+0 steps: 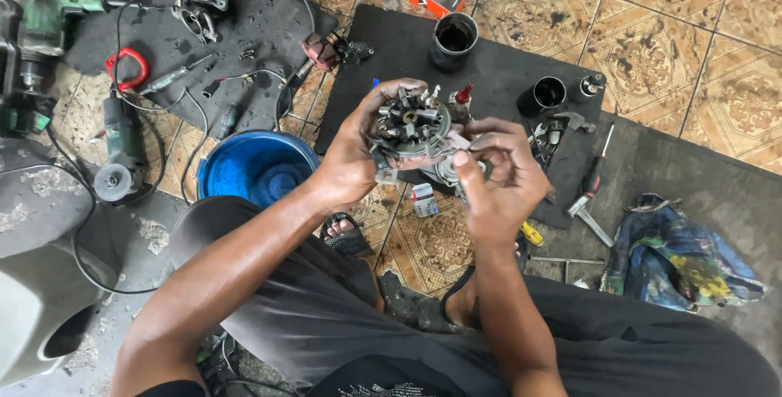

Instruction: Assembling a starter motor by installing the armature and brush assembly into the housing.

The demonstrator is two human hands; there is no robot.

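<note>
A seated person's left hand (pixel 352 153) grips a round metal brush-holder assembly (pixel 410 127) above a black rubber mat (pixel 497 79) on patterned floor tiles (pixel 652 22) — the right hand (pixel 498 175) pinches its edge with fingertips. A blue bucket (pixel 255 166), angle grinder (pixel 122 153) and paint-stained rag (pixel 680 254) lie nearby.

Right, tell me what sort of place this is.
Probably an informal floor-level repair workshop: a green angle grinder lies on the patterned tiled floor, and loose metal parts and a red-handled screwdriver lie on a black rubber mat.
</note>
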